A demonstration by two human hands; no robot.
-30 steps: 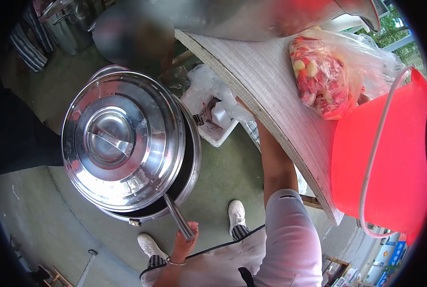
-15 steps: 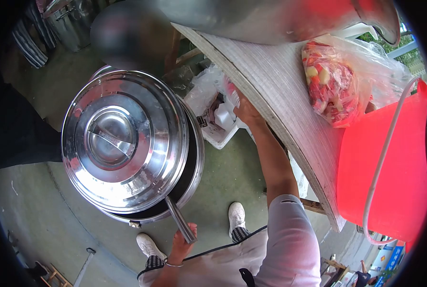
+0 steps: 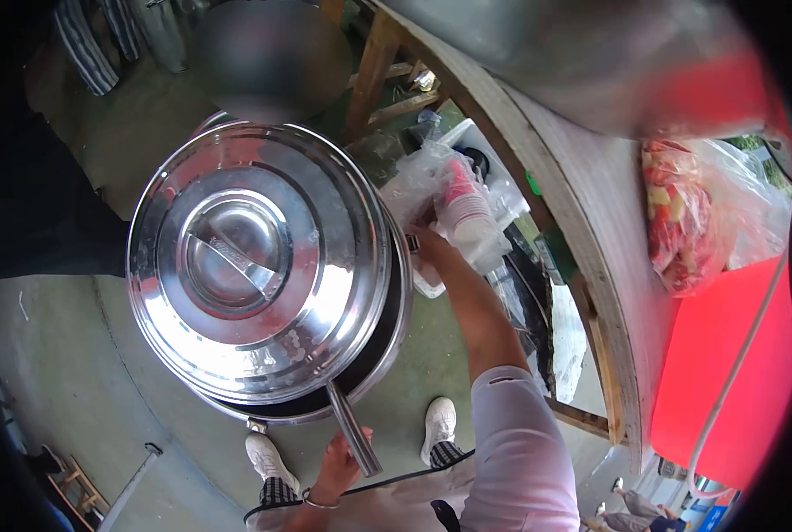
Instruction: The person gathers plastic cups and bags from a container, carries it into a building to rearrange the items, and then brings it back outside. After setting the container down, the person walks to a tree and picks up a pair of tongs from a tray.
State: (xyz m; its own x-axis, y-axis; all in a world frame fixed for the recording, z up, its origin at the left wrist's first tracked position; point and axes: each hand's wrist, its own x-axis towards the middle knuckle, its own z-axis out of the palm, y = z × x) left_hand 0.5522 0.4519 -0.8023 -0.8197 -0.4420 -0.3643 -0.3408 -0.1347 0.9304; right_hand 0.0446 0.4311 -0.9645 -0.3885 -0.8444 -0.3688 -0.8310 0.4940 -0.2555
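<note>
A big steel pot (image 3: 387,341) stands on the floor in front of me, its shiny lid (image 3: 254,262) slid partly aside. My left hand (image 3: 338,461) grips a metal ladle handle (image 3: 353,427) that sticks out of the gap at the pot's near edge. My right hand (image 3: 430,238) reaches past the pot's right side and holds a stack of red and white paper cups (image 3: 465,208) wrapped in a clear plastic bag (image 3: 418,177). The cups hang just above the pot's rim, below the table edge.
A wooden table (image 3: 582,230) curves along the right, bearing a bag of cut red and yellow food (image 3: 680,217) and a red plastic bucket (image 3: 724,372). A white box (image 3: 489,168) sits under the table. Another person in dark clothes (image 3: 41,204) stands at the left.
My right hand has pulled the bagged stack of cups out from under the table and lifted it toward the pot. The left hand still holds the ladle handle. The view has shifted left.
</note>
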